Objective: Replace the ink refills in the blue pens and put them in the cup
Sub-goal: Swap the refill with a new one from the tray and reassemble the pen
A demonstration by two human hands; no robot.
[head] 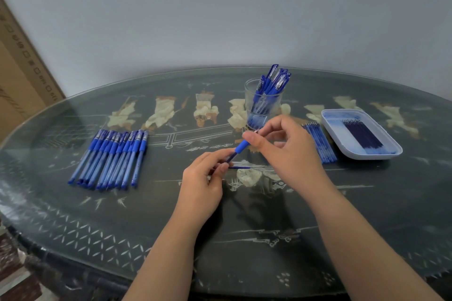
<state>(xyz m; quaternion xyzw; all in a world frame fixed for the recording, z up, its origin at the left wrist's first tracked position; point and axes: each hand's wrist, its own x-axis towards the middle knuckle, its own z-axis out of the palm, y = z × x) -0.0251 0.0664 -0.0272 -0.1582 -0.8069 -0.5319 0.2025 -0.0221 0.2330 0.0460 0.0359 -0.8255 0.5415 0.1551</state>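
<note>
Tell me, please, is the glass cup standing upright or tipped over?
Upright: the cup stands on its base on the table, rim upward, with pens leaning inside.

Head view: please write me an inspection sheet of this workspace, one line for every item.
Surface: dark oval table with pale inlay.
Job's things: row of blue pens lying at left; glass cup holding more pens; one held pen above the table; loose refill lying beneath it; pale refills beside a white tray; dark refills inside it.
Clutter: nothing seen.
Grippers: left hand pinches the held pen's barrel; right hand pinches its tip end.
Cables: nothing seen.
Surroundings: grey wall behind; cardboard box at far left.
</note>
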